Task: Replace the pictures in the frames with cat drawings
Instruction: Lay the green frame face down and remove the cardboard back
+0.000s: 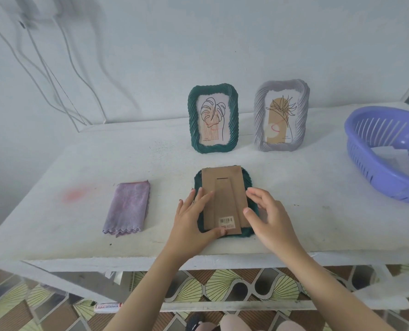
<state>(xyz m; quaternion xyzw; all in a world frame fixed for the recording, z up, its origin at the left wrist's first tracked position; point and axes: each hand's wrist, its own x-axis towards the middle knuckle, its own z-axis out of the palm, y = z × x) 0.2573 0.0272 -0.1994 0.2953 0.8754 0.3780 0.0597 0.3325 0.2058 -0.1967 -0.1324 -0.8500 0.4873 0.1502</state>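
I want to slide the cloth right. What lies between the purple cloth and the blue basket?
In the head view: the face-down green frame, with the left hand and right hand on it; bare tabletop elsewhere.

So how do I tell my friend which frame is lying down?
Look at the white table. A green frame and a grey frame stand at the back; the third frame lies nearer, touched by the left hand and right hand. Only it is face down, showing a brown cardboard back with a barcode sticker.
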